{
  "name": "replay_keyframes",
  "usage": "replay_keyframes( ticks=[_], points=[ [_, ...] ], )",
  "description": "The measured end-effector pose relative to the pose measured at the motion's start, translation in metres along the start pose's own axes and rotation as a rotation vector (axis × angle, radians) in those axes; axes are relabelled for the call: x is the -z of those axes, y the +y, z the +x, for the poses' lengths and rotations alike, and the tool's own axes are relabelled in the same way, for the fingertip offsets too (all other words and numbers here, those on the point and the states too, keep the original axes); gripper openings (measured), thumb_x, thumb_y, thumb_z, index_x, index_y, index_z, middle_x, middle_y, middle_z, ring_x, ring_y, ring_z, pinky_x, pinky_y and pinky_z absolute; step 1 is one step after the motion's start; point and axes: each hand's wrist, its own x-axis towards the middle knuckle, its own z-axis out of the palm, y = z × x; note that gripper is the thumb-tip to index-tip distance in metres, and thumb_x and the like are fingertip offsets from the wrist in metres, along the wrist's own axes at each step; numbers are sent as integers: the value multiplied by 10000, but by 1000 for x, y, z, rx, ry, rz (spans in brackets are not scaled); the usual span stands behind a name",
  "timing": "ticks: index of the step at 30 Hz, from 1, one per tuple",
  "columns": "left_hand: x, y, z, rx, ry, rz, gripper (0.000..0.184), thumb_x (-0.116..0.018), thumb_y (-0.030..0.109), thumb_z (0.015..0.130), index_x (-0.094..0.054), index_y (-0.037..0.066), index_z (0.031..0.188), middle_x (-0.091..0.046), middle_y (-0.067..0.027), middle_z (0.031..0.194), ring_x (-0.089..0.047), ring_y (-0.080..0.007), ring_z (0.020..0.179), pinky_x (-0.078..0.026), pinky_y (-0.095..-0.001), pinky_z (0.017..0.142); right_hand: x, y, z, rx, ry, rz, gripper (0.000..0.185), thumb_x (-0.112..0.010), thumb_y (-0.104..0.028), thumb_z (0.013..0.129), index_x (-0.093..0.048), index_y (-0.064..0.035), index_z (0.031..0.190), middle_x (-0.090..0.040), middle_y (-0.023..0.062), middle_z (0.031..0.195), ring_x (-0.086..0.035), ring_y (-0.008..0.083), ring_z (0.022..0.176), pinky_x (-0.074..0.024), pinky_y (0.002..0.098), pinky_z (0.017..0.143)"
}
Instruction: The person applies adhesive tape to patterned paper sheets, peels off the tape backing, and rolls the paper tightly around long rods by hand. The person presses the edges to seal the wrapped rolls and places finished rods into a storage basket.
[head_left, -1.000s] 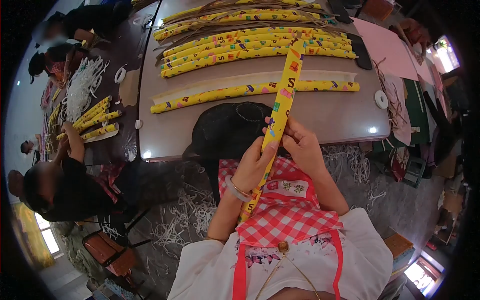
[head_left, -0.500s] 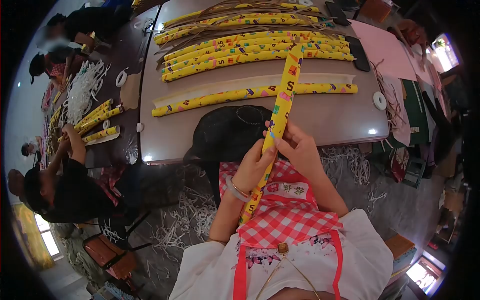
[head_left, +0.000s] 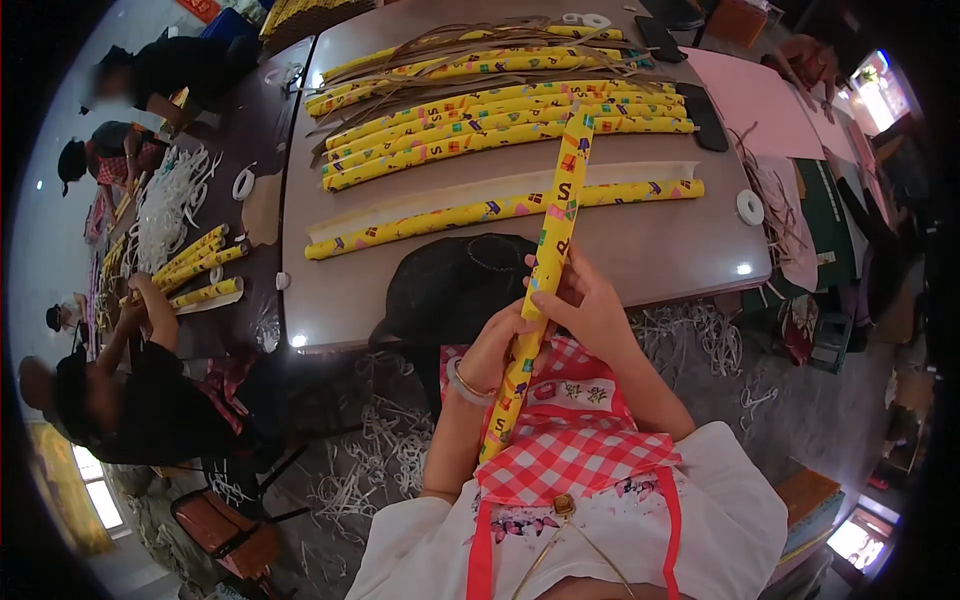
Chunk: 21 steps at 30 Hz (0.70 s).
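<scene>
A long yellow roll of printed wrapping paper (head_left: 563,190) slants upward from my lap over the table edge. My left hand (head_left: 496,345) is closed round its lower part. Higher up, my right hand (head_left: 585,300) grips the same roll, thumb on the near side and fingers partly hidden behind it. Beyond the roll lies another yellow roll (head_left: 420,223) with a pale loose edge showing along its back. Several more yellow rolls (head_left: 420,160) lie side by side farther back.
The table (head_left: 340,285) carries brown strips (head_left: 440,42), a black cap (head_left: 450,285) at its near edge and a white tape roll (head_left: 750,207) at right. White strip scraps (head_left: 385,440) litter the floor. A co-worker (head_left: 150,400) handles yellow rolls at the left table.
My view has shifted slightly, so the table items appear a little lower. The held roll stands somewhat more upright, with both hands still on it.
</scene>
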Motion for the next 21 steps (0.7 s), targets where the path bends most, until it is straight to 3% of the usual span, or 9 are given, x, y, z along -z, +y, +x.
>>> replay_keyframes(
  ticks=[3,9,11,15,17,21],
  points=[
    [-4,2,0,22,2,64,288,-468,243,844,-473,26,1032,-491,-58,802,-505,-135,548,-432,-227,509,0,-3,1,-5,21,-1,580,-514,-15,863,-243,-16,1375,-519,139,1208,-566,195,1040,-461,310,889],
    [-8,3,1,20,61,127,284,-483,225,857,-461,7,1038,-486,-72,793,-483,-131,516,-419,-235,481,21,13,4,12,-32,-44,451,-440,-91,914,-305,4,1333,-527,135,1198,-571,189,1015,-469,299,869],
    [-5,3,1,42,-7,51,288,-477,241,867,-461,1,1025,-482,-79,789,-467,-130,494,-410,-241,465,27,7,5,-126,-71,245,399,-398,-129,935,-349,13,1305,-529,125,1193,-575,181,992,-470,298,859],
    [-5,3,4,36,-23,44,286,-474,261,870,-467,12,1010,-479,-77,781,-462,-134,484,-406,-245,457,21,8,7,-122,-26,338,398,-411,-158,938,-368,13,1294,-535,118,1186,-573,163,982,-464,297,863],
    [-7,3,4,52,13,-11,299,-443,307,908,-473,25,1003,-478,-68,767,-464,-134,486,-403,-238,452,16,11,9,-64,69,-78,414,-452,-145,926,-361,7,1301,-559,115,1162,-573,138,960,-473,280,836],
    [-15,4,4,46,115,113,308,-403,340,948,-485,43,963,-502,-42,757,-455,-95,475,-395,-206,429,2,0,8,22,108,-120,417,-498,-109,904,-375,4,1285,-603,116,1086,-583,119,906,-484,261,799]
  ],
)
